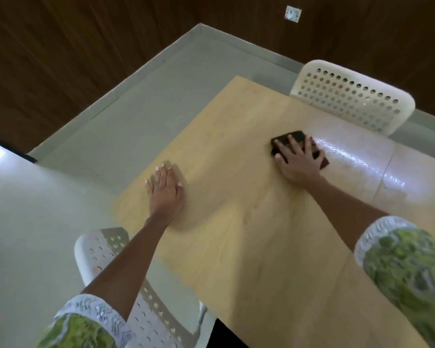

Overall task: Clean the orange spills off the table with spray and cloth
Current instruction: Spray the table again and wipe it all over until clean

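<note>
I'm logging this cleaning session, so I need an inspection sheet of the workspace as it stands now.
Surface: wooden table, wet sheen at the right; no orange spills seen.
Job's things: dark cloth flat on the table; spray not seen.
Clutter: nothing seen.
Grips: right hand presses on the cloth, fingers spread; left hand flat on the table.
Cables: nothing seen.
Surroundings: white perforated chairs, far and near; grey floor; wood-panelled wall with a socket.
</note>
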